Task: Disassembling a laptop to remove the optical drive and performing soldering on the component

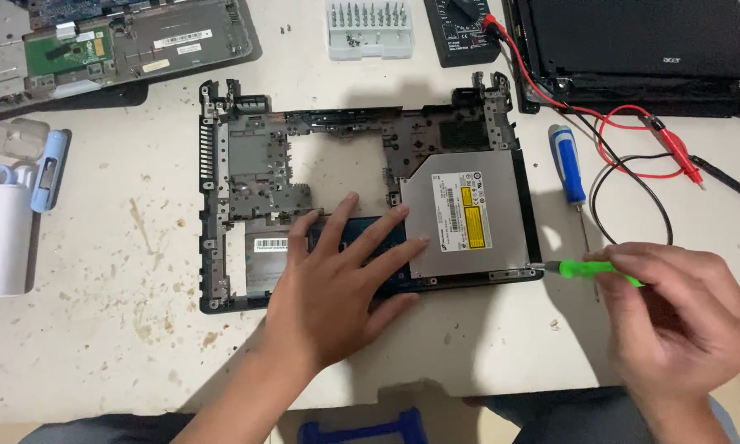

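Observation:
A stripped black laptop base [222,164] lies on the white worktable. A silver optical drive [469,218] sits in its right half, with a yellow label on top. My left hand [337,279] presses flat on the dark part at the base's front middle, fingers spread. My right hand [682,312] grips a green-handled screwdriver [588,269]. Its tip touches the base's front right corner beside the drive.
A blue-and-white screwdriver [569,168] lies right of the base. Red and black probe leads [633,156] run to a multimeter [460,33]. A bit set [368,29], a laptop lid [641,49], another opened laptop [115,45] and a white container [0,238] ring the table.

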